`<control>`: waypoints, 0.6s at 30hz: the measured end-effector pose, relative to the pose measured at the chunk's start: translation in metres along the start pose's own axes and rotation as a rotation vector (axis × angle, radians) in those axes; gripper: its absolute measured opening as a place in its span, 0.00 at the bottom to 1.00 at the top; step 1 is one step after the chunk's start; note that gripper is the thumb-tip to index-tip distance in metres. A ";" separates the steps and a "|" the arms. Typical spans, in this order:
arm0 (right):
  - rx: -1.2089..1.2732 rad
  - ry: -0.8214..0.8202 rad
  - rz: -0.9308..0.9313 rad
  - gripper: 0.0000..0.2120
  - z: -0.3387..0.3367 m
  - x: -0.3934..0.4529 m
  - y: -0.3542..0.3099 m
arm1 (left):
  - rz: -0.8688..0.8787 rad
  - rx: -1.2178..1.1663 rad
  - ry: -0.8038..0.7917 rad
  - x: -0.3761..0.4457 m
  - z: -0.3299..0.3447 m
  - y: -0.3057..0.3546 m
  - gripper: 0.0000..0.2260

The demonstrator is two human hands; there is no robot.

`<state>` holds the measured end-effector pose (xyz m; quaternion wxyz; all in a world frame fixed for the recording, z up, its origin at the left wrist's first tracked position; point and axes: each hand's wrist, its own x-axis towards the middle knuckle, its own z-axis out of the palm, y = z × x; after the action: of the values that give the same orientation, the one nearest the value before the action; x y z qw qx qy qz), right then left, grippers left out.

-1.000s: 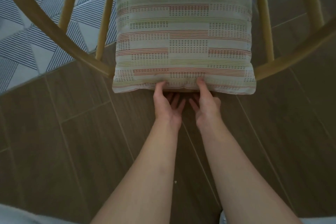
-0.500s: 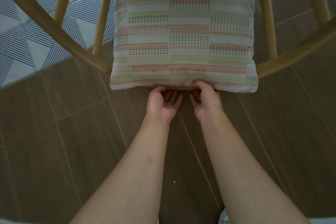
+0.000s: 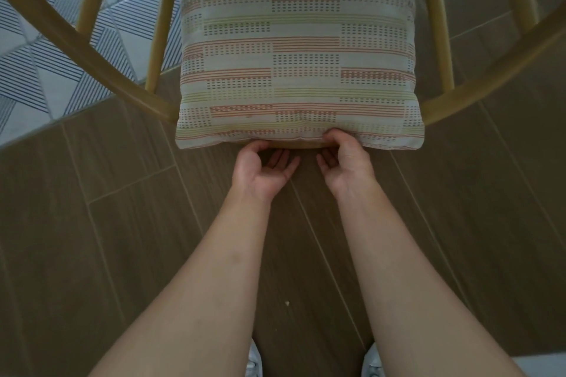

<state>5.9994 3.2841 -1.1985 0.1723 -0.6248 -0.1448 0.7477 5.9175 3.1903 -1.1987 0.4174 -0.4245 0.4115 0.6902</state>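
Thumbs: both drawn down since a second ago, from lying stretched up on the cushion's face to curling at its lower hem; wrists sit slightly further apart. Cushion: square, pale, woven with red, green and dark dashed bands; stands inside the wooden chair, between the two inner spindles, its lower edge overlapping the curved rail, a thin strip of which shows under the hem between the hands. Left hand: palm turned up, fingers loosely curled and clear of the fabric, holding nothing; the thumb bends up to the hem and its tip touches the edge. Right hand: thumb and forefinger bent tight over the hem and pinching the cushion's bottom edge just right of centre; the remaining fingers hang loosely curled beneath, palm facing the left hand. Both hands lie near each other, apart, at the middle of the cushion's lower edge. Forearms: bare, reaching from the bottom of the view. Floor: brown wood-look planks, with one small pale crumb between the forearms. Patterned tiles: striped blue-grey triangles, upper left behind the chair. Shoes: white toes at the bottom edge.
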 end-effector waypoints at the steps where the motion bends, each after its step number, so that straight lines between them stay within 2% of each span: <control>1: 0.002 -0.001 -0.010 0.23 -0.001 0.000 -0.001 | 0.000 0.005 0.000 0.000 0.000 0.001 0.16; 4: 0.029 -0.003 -0.032 0.22 -0.002 0.000 -0.001 | 0.004 0.000 0.000 0.001 0.000 0.003 0.15; 8: 0.041 -0.007 -0.027 0.25 -0.005 0.000 0.000 | -0.004 -0.048 -0.010 -0.001 0.002 -0.001 0.07; 15: 0.070 0.009 -0.025 0.17 -0.016 0.003 0.000 | 0.106 -0.029 -0.008 0.005 0.007 -0.002 0.16; 18: 0.081 -0.012 -0.040 0.17 -0.013 0.002 -0.003 | 0.131 0.029 -0.028 0.002 0.016 -0.001 0.10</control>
<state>6.0126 3.2880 -1.2012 0.2115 -0.6096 -0.1278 0.7532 5.9137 3.2056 -1.1958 0.3832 -0.3807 0.4426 0.7158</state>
